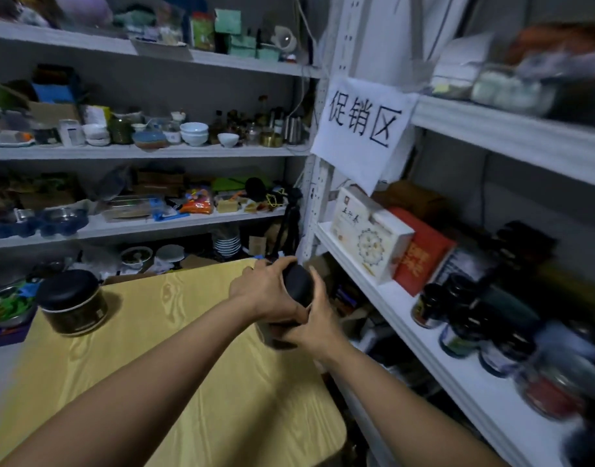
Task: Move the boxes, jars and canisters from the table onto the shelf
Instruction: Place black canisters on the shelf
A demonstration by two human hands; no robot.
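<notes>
With left hand point(265, 291) and right hand point(318, 328) each in a grip clamped round the black-lidded jar point(297, 283), carry it level onto the shelf point(390, 305) right of the grip.

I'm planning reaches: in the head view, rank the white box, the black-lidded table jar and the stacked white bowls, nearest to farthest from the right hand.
1. White box, on the right shelf, just beyond the right hand.
2. Black-lidded jar, left end of the table.
3. Stacked white bowls, on the back shelf.
</notes>
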